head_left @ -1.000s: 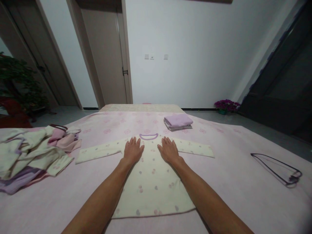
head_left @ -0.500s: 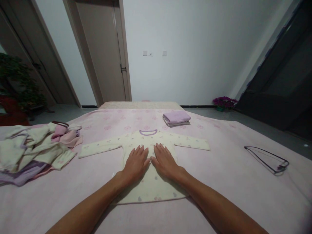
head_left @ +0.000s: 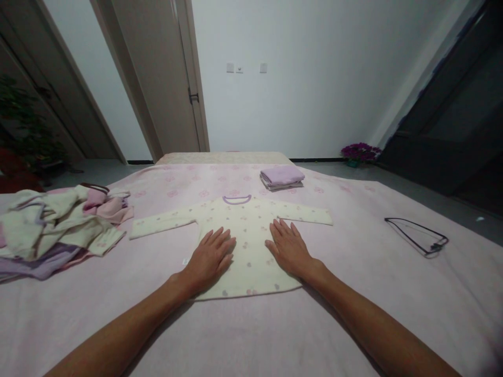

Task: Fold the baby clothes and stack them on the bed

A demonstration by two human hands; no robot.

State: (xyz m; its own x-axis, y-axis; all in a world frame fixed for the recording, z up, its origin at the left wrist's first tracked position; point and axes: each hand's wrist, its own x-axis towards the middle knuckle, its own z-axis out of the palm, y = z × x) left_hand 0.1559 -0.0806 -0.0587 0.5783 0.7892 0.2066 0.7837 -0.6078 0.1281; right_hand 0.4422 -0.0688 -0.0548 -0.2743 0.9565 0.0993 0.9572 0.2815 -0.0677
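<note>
A cream long-sleeved child's shirt with small prints and a purple neckline lies spread flat, its sleeves out to both sides and its neck away from me. My left hand rests palm down on the left part of its body, fingers stretched out. Flat on the right side of the body is my right hand, its fingers pointing toward the right sleeve. Neither hand grips the fabric. Parts of the shirt's side edges are hidden under my hands and forearms.
A loose heap of clothes lies at the left. Folded purple clothing sits beyond the shirt. Black-framed glasses lie to the right. All rest on a pink flowered bed cover. Purple flowers stand on the floor behind.
My hands have moved apart from the shirt's middle, the right one clearly to the right, both staying flat on the cloth. The camera view has tilted down slightly.
</note>
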